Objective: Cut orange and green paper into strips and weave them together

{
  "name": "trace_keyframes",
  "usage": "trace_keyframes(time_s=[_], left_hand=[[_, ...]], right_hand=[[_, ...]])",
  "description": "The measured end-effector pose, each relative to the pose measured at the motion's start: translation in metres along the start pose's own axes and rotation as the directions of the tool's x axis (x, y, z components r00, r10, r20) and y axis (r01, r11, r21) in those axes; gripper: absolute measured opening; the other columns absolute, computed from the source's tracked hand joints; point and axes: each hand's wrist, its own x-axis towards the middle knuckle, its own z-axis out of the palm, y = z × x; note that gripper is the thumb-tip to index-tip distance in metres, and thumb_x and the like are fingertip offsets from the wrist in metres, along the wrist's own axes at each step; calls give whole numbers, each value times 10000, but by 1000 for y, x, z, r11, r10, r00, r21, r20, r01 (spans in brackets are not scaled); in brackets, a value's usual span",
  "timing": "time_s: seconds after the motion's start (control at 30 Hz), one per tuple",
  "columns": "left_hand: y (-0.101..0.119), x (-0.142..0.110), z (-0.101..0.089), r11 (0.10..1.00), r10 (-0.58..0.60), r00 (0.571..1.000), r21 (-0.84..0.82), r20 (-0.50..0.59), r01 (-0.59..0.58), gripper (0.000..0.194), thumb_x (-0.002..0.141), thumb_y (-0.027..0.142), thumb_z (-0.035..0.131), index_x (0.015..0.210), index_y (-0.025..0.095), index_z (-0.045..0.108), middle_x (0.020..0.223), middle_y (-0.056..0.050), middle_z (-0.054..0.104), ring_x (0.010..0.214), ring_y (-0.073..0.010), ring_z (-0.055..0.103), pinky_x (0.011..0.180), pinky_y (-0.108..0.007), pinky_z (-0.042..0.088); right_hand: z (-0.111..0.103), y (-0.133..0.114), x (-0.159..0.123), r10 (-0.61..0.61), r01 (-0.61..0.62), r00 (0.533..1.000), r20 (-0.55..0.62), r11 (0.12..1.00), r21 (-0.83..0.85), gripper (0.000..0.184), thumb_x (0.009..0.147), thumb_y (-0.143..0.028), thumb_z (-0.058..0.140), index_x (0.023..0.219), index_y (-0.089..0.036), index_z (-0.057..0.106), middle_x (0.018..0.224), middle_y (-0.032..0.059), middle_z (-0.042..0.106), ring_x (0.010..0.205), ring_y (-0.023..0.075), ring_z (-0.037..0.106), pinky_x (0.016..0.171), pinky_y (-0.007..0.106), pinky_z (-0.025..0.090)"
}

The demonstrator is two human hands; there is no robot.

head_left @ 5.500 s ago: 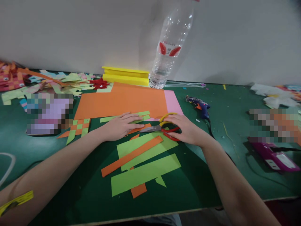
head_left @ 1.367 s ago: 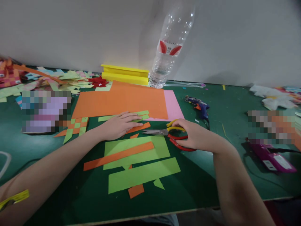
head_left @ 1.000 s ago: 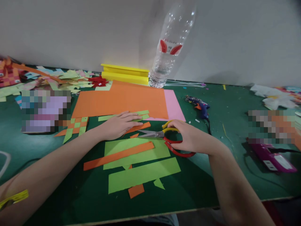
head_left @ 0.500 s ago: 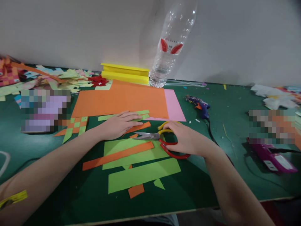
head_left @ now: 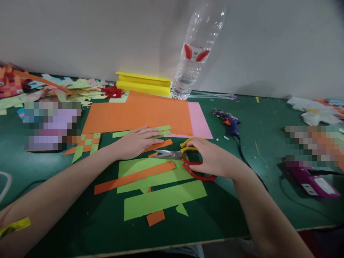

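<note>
My left hand (head_left: 137, 142) lies flat, fingers stretched to the right, over a short orange paper strip (head_left: 162, 145) and beside a light green strip (head_left: 120, 134). In my right hand (head_left: 212, 154) are scissors (head_left: 169, 154) with yellow and red handles, their blades pointing left toward my left hand. Below the blades lies a green paper piece (head_left: 161, 182) with a long orange strip (head_left: 134, 178) across it. Nearer me is another green piece (head_left: 163, 200), with an orange scrap (head_left: 156, 218) partly under it and a small green scrap (head_left: 182, 209) beside it.
Orange sheets (head_left: 139, 114) and a pink sheet (head_left: 200, 120) lie behind my hands. A plastic bottle (head_left: 193, 64) stands by folded yellow paper (head_left: 143, 87). A blue glue gun (head_left: 228, 120) and a purple power strip (head_left: 311, 179) are right; a woven paper piece (head_left: 87, 143) is left.
</note>
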Motion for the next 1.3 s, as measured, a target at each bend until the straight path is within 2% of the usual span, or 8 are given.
trace_keyframes(time_s=[0.1, 0.23, 0.33, 0.53, 0.63, 0.73, 1.0, 1.3], left_hand=[[2, 0, 0, 999, -14, 1000, 34, 2, 14, 521, 960, 88, 301, 1436, 295, 347, 1518, 2, 352, 1416, -179, 249, 1165, -427, 139], [9, 4, -1, 995, -56, 998, 80, -7, 56, 611, 905, 21, 353, 1431, 334, 343, 1563, 13, 248, 1432, -199, 205, 1163, -482, 107], [16, 8, -1, 991, -93, 996, 98, -11, 93, 599, 902, 53, 414, 1419, 351, 361, 1575, 6, 210, 1434, -230, 195, 1154, -516, 118], [19, 12, 1, 986, -126, 985, 92, -115, 137, 554, 950, 90, 373, 1443, 337, 328, 1518, -6, 345, 1392, -210, 296, 1161, -505, 98], [16, 7, -1, 989, -114, 983, 81, -146, 127, 446, 987, 135, 315, 1391, 288, 426, 1448, -19, 449, 1362, -199, 348, 1161, -464, 143], [12, -2, -6, 993, -82, 989, 77, -120, 92, 378, 1010, 204, 299, 1315, 246, 519, 1416, -31, 485, 1348, -209, 362, 1149, -447, 195], [14, -29, -9, 990, -117, 993, 82, -30, 119, 386, 1019, 258, 324, 1383, 318, 436, 1521, -6, 338, 1384, -230, 299, 1141, -488, 203], [9, -22, -6, 992, -66, 997, 110, 27, 62, 477, 981, 232, 445, 1425, 383, 361, 1558, 0, 243, 1422, -251, 202, 1147, -477, 191]], right_hand=[[1, -1, 1, -13, 13, 1000, -11, 1000, -13, 428, 741, -361, 640, 1133, -210, 561, 1203, 95, 616, 1096, 283, 586, 895, 417, 486], [3, -2, 4, -29, 29, 999, -24, 1000, -3, 415, 732, -339, 653, 1121, -222, 568, 1192, 78, 624, 1110, 279, 579, 914, 419, 473], [3, -4, 5, -37, 37, 999, -23, 999, 12, 389, 737, -325, 647, 1107, -234, 569, 1177, 66, 631, 1095, 270, 586, 908, 412, 475], [2, -3, 4, -42, 43, 999, -34, 999, 12, 393, 725, -328, 651, 1098, -223, 579, 1160, 80, 637, 1059, 278, 605, 888, 409, 488], [2, -1, 4, -34, 35, 999, -38, 999, 22, 394, 722, -334, 651, 1097, -234, 587, 1171, 74, 636, 1064, 280, 607, 892, 415, 489], [1, 1, 4, -27, 28, 999, -37, 999, 28, 398, 721, -351, 656, 1096, -239, 588, 1184, 75, 632, 1070, 283, 606, 895, 419, 491], [2, 3, 4, -11, 11, 1000, -10, 999, 33, 396, 734, -357, 654, 1103, -239, 576, 1195, 69, 621, 1076, 267, 599, 898, 404, 489], [-4, 12, 5, -44, 45, 997, -57, 999, 29, 419, 723, -349, 673, 1120, -241, 591, 1214, 63, 613, 1145, 266, 564, 980, 412, 451]])
